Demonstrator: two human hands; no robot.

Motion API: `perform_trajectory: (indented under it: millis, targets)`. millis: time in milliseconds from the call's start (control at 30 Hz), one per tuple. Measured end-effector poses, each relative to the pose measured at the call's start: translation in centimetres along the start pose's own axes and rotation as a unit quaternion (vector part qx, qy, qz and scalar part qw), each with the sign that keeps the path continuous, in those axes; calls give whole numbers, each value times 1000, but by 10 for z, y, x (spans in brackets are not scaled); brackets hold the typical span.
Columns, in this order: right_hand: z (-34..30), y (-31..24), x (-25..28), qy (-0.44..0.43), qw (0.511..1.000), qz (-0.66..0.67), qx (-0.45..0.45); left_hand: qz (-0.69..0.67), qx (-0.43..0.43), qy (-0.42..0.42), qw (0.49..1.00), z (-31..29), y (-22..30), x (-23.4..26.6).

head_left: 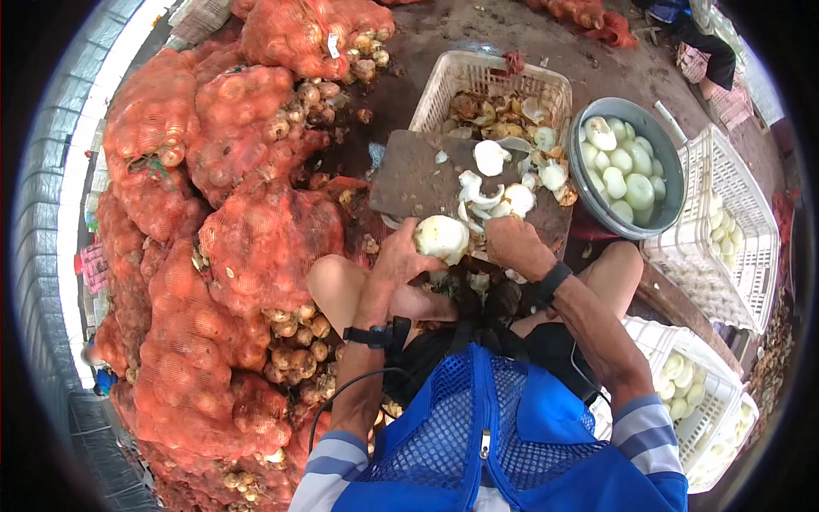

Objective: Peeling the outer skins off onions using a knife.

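My left hand (399, 256) is closed around a large, mostly peeled white onion (441, 240) with brownish marks on it. It holds the onion over the near edge of a dark board (409, 181). Just right of the onion, my right hand (519, 247) is curled into a fist; whatever its fingers grip is hidden beneath them. On the board lie curled white onion peels (482, 198), a cut onion piece (490, 158) and another pale onion piece (519, 200) close to my right hand.
A crate (420, 101) of brown skins stands behind the board. To its right, a grey bucket (580, 183) holds peeled onions. White crates (751, 294) with peeled onions line the right side. Red net sacks (273, 243) of onions pile up at left, with loose unpeeled onions (294, 363) beside them.
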State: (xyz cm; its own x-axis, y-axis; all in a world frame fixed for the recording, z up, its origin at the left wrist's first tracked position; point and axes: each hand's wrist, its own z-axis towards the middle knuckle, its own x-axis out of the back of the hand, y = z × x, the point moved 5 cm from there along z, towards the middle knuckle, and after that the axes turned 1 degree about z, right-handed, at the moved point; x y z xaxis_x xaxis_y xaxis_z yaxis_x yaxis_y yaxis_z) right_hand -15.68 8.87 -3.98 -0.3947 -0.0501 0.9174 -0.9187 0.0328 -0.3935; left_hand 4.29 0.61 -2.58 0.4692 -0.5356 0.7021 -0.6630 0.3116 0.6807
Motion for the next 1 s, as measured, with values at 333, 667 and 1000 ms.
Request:
perform_trajectory:
  millis: [333, 667, 1000]
  targets:
    - [-28, 3, 5, 27, 955, 280, -91, -576, 148, 41, 803, -4, 4, -26]
    - [-15, 20, 2, 97, 791, 596, -97, -420, -3, 158, 893, 1, 22, -51]
    - [-8, 18, 19, 106, 857, 500, -65, -223, -99, 107, 964, 14, 42, -9]
